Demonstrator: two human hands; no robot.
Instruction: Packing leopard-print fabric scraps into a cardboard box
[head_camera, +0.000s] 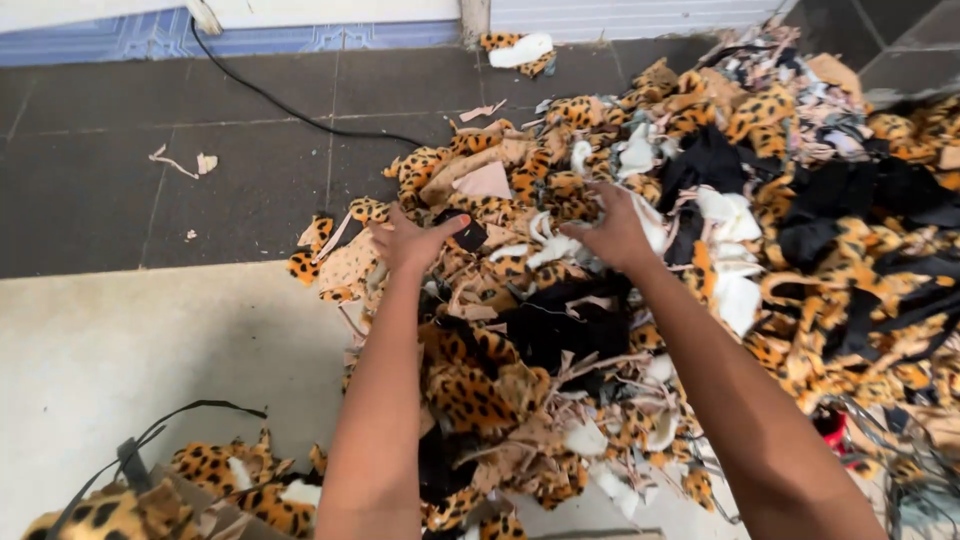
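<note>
floor: dark cable far left | left hand fingers spread, touching small black scrap | right hand closing on white scrap, grip unclear | scrap pile right | best: pinch one piece, lift clear of tangle

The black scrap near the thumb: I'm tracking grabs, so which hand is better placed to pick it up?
Probably the left hand: its thumb already lies against the black scrap. The right hand is farther off, sunk in white scraps.
</note>
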